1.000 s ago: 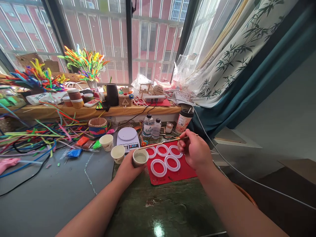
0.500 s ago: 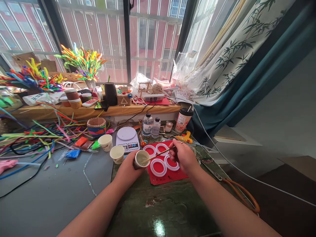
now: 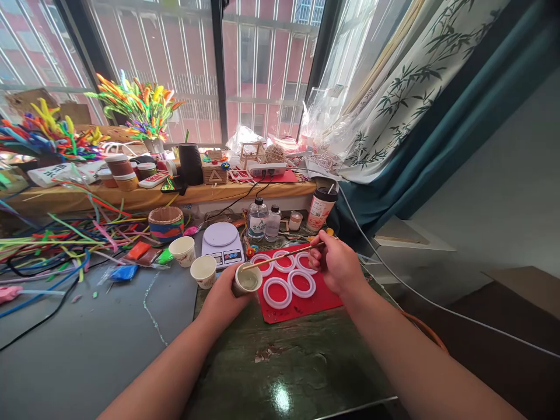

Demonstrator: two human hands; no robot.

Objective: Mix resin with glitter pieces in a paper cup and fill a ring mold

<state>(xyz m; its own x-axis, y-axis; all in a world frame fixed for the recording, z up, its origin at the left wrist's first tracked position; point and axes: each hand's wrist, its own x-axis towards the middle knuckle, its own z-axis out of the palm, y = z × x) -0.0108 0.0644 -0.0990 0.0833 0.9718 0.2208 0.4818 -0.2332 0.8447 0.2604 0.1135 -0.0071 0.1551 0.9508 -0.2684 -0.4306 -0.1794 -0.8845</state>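
My left hand (image 3: 226, 294) is wrapped round a paper cup (image 3: 248, 280) with clear liquid inside. Between the fingers of my right hand (image 3: 335, 259) is a thin wooden stick (image 3: 284, 255), its far tip at the cup's rim. Several white ring molds (image 3: 277, 293) lie on a red mat (image 3: 324, 297) below and beside my right hand. Two more paper cups, one nearer (image 3: 203, 270) and one farther (image 3: 182, 251), stand left of the held cup. Behind them is a white kitchen scale (image 3: 222, 242).
Two clear bottles (image 3: 257, 220), a small glass jar (image 3: 295, 220) and a lidded drink cup (image 3: 321, 209) stand at the back. Pipe cleaners (image 3: 65, 242) and clay packets (image 3: 126, 272) lie at the left. A white cable (image 3: 394, 279) hangs at the right.
My right hand has moved right and slightly up, drawing the stick's tip from inside the cup to its rim. More of the ring molds shows. The view has shifted slightly.
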